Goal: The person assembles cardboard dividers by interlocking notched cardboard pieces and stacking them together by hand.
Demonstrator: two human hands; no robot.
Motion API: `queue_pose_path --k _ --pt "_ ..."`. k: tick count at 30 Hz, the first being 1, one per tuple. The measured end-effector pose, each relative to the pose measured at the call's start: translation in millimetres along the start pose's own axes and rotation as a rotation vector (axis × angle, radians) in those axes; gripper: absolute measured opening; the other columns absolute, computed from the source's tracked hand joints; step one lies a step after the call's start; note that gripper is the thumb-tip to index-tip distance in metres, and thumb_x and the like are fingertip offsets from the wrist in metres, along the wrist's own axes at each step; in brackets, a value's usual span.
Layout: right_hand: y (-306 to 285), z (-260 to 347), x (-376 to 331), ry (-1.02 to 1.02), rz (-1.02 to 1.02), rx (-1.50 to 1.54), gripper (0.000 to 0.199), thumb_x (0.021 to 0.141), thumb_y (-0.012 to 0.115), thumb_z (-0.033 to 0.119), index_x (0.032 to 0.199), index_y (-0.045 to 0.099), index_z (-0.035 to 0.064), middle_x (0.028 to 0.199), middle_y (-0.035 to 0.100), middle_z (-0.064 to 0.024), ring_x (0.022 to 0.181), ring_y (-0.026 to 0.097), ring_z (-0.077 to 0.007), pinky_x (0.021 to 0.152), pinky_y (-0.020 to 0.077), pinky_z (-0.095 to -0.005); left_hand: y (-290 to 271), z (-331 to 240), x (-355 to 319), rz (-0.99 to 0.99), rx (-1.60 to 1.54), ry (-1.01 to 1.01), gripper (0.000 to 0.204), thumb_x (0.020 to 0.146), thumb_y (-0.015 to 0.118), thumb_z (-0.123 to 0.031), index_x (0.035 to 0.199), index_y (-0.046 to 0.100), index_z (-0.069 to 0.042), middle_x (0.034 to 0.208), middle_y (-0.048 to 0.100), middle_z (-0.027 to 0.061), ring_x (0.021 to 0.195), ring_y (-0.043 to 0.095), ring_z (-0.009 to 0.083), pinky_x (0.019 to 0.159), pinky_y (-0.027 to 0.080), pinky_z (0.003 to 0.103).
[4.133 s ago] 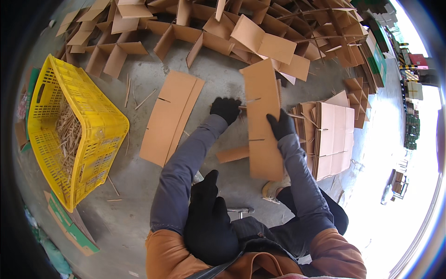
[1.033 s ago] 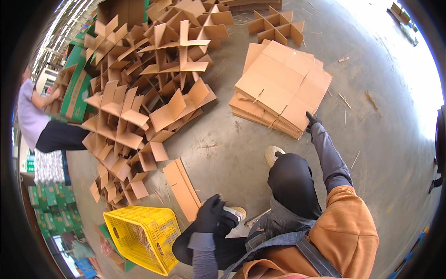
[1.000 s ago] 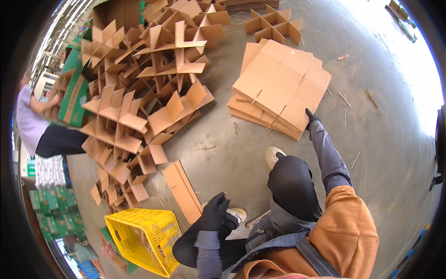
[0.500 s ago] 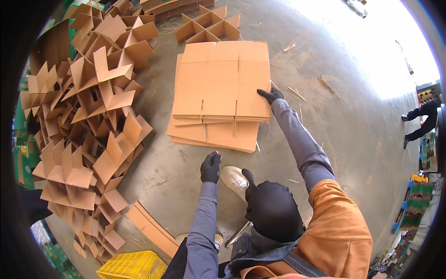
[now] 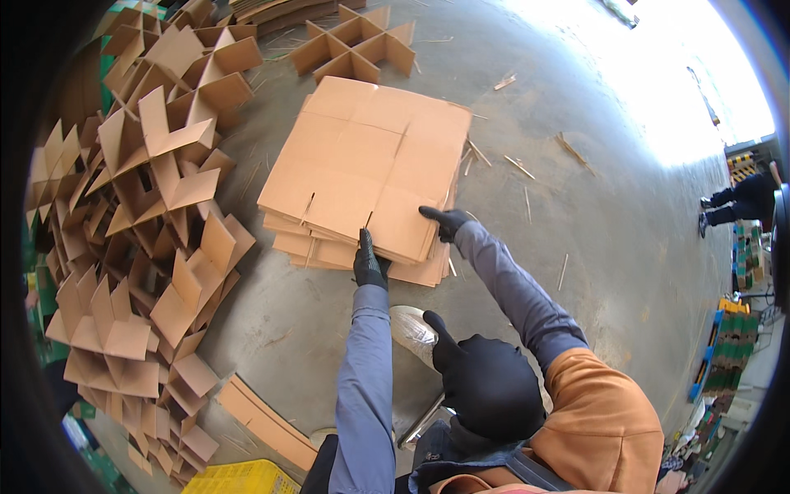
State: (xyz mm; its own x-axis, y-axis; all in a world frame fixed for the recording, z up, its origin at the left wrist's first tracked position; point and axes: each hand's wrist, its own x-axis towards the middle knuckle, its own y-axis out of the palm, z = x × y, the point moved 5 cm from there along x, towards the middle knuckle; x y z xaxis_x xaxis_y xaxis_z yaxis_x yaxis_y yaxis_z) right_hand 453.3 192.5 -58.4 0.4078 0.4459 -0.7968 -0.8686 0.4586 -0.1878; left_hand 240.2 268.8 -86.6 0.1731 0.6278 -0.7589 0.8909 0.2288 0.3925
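A stack of flat brown cardboard sheets (image 5: 362, 165) with cut slots lies on the concrete floor in front of me. My left hand (image 5: 369, 260), in a black glove, reaches to the stack's near edge, fingers closed over the top sheet at a slot. My right hand (image 5: 444, 221), also gloved, grips the same top sheet at its near right corner. Both grey sleeves stretch forward from the lower edge. My bent knee in black (image 5: 487, 387) and a light shoe (image 5: 411, 331) sit just below the hands.
A big heap of assembled cardboard grid dividers (image 5: 156, 214) fills the left. One more divider (image 5: 354, 45) lies beyond the stack. Flat cardboard strips (image 5: 263, 420) and a yellow crate (image 5: 239, 479) are at the bottom left. Another person (image 5: 732, 202) crouches far right.
My view swung from the yellow crate and strips to the flat stack. My left hand left my knee and reached the stack's near edge; my right hand slid to the near right corner.
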Motion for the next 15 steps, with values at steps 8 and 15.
queue_pose_path --k 8,15 --pt "65.6 -17.7 -157.5 -0.118 0.616 -0.406 0.044 0.074 0.070 0.046 0.069 0.067 0.0025 0.055 0.060 -0.0054 0.049 0.056 -0.0145 0.050 0.0461 -0.0277 -148.5 -75.4 -4.1 0.330 0.347 0.120 0.043 0.091 0.051 -0.024 0.126 0.044 0.000 0.118 0.055 0.0179 0.101 0.059 0.0280 0.084 0.051 0.037" --pt "-25.2 -15.0 -40.9 -0.361 -0.148 -0.291 0.068 0.072 0.066 0.057 0.106 0.060 -0.0013 0.090 0.065 -0.0137 0.077 0.063 -0.0228 0.071 0.0500 -0.0327 -280.7 -39.5 -33.2 -0.089 0.085 0.164 0.059 0.086 0.055 -0.047 0.128 0.044 -0.008 0.119 0.056 0.0099 0.105 0.056 0.0262 0.090 0.048 0.038"
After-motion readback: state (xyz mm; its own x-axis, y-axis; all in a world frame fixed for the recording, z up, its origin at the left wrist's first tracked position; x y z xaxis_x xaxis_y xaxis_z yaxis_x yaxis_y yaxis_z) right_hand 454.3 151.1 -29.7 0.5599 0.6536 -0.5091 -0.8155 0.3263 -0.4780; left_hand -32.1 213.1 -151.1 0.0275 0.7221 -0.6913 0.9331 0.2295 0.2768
